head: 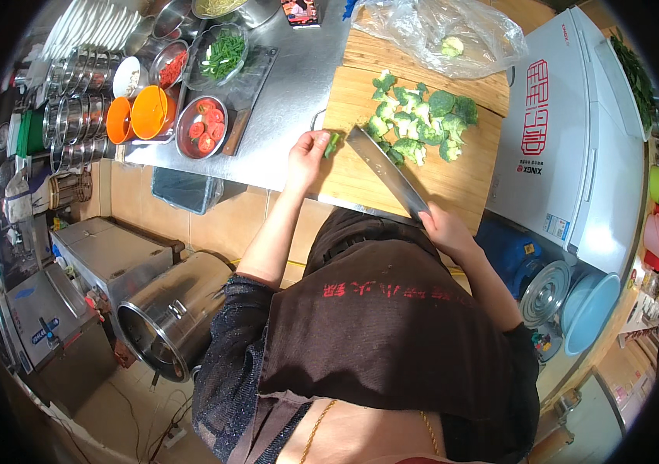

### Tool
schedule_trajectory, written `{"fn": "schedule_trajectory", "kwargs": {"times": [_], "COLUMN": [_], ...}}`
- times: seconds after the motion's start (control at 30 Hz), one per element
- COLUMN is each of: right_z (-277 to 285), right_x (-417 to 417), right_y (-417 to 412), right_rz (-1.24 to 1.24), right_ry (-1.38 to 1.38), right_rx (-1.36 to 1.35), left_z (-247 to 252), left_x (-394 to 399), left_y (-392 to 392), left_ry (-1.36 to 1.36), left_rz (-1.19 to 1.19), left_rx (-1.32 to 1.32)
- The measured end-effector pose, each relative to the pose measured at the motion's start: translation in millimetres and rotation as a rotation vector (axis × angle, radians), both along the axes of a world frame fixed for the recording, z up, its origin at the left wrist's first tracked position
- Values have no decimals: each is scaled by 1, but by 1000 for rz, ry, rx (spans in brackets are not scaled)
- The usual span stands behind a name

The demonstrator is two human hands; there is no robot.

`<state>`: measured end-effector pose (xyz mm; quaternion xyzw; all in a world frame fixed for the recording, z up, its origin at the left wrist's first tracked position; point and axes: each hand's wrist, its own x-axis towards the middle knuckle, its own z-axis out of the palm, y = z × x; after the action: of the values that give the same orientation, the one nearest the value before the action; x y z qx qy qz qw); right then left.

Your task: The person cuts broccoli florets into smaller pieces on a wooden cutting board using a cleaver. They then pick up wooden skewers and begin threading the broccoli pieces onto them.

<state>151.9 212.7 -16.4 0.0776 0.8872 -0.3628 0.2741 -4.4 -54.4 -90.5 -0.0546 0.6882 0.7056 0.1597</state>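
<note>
My left hand point(310, 152) pinches a small green piece of broccoli point(332, 145) at the left side of the wooden cutting board point(358, 180). The handle of a broad-bladed kitchen knife point(388, 169) is in my right hand point(447, 231), near the board's front edge. Its blade slants up and left, with small crumbs on the metal and its far end close to the held piece. Cut broccoli florets point(419, 122) lie spread beyond the blade. At the board's far end a clear plastic bag point(440, 35) has a pale green piece point(452, 46) in or under it.
Left on the steel counter point(300, 69) are a bowl of cut tomatoes point(206, 127), a wooden knife handle point(237, 132), a bowl of chopped greens point(225, 55), red pieces in a bowl point(173, 68) and orange containers point(151, 112). A white freezer point(556, 127) stands right of the board.
</note>
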Motion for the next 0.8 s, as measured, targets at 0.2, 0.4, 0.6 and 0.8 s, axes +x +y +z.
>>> {"fn": "schedule_trajectory", "kwargs": {"times": [0.2,0.4,0.6,0.8], "right_z": [3,2,2,4], "right_x": [33,48,59,72], "right_y": [18,17,14,17], "right_rz": [57,35,-56,-72], "right_ry": [49,157,121,123], "right_rx": [102,8,9,-1], "left_z": [2,32,49,52], "left_x": [-40,-57,-57,-72], "left_y": [39,85,123,131], "left_ry": [228,249,613,976], "left_rz": [-93,-334,-596,-684], "left_rx": [-134,-448,-805,-651]}}
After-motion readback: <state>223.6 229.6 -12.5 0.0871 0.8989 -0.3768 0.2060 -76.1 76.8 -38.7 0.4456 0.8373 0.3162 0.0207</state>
